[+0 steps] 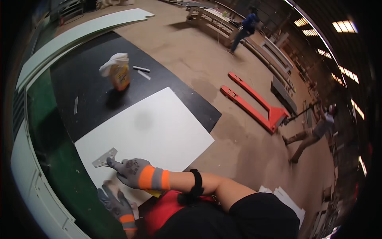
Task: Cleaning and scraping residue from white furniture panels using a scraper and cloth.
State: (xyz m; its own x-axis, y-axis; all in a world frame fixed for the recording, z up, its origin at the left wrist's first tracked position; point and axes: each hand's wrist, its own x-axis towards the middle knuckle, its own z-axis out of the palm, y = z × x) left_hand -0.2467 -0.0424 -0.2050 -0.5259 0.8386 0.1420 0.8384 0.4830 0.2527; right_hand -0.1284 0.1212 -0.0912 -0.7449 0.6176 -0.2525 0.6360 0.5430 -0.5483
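My right hand [134, 172], in a grey glove with an orange cuff, is closed round a flat metal scraper [104, 157] with a wide blade. It holds the scraper low over the near left part of a white panel [159, 127]. At the panel's near left corner is my left hand [115, 203], gloved alike, its fingers stretched out and apart. A brownish blur by these fingers cannot be made out. Beyond the panel, a bottle of yellow-orange liquid [120, 77] stands on a black board [83, 91], a white cloth [115, 63] draped over its top.
Two small strips [142, 71] lie beside the bottle, and another strip [76, 105] lies farther left. Long pale panels [87, 30] border the green surface [51, 147]. On the floor to the right, a person [314, 131] holds a red pallet jack [254, 107]. Another person [246, 28] is farther back.
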